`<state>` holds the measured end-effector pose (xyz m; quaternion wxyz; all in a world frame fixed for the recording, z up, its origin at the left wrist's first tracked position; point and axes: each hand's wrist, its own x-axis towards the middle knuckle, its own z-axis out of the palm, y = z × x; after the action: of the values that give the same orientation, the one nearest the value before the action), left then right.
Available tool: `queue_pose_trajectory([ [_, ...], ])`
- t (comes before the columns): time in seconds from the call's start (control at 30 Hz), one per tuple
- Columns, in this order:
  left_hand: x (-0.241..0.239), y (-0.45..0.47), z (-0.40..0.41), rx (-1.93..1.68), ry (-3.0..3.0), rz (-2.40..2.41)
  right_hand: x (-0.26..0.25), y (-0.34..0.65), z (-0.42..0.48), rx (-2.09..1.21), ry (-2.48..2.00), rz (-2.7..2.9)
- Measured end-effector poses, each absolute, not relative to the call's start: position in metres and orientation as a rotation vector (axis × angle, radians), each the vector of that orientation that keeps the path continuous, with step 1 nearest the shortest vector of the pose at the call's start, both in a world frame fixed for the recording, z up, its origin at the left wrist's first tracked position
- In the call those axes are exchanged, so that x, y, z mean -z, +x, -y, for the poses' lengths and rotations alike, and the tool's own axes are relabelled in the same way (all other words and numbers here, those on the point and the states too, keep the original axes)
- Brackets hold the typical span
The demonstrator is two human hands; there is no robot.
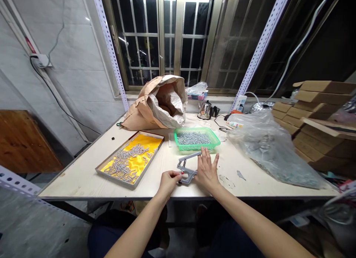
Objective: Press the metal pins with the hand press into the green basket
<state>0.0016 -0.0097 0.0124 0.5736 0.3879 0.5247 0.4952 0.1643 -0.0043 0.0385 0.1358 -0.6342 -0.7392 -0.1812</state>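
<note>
Two hands meet at a grey hand tool (190, 173) near the front edge of the pale tabletop (236, 161): the right hand (208, 172) curls loosely over its spread handles, while the left hand (168, 183) has its fingertips drawn together at the lower end, what they pinch unclear. Just beyond sits a green basket (217, 141) of small metal pieces; leftward, a yellow-lined tray (115, 179). Farther back, a paper sack (139, 113) gapes below the barred window (178, 39); cartons (319, 137) stack rightward.

metal kettle (205, 111) near barred window (180, 39), cardboard boxes (314, 143) at right
</note>
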Motion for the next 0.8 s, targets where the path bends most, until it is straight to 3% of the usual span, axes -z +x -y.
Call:
queue_pose_trajectory([
  [0.8, -0.014, -0.010, 0.007, -1.041, 1.177, -1.310, -0.034, 0.156, 0.007, 0.525, -1.904, 2.122],
])
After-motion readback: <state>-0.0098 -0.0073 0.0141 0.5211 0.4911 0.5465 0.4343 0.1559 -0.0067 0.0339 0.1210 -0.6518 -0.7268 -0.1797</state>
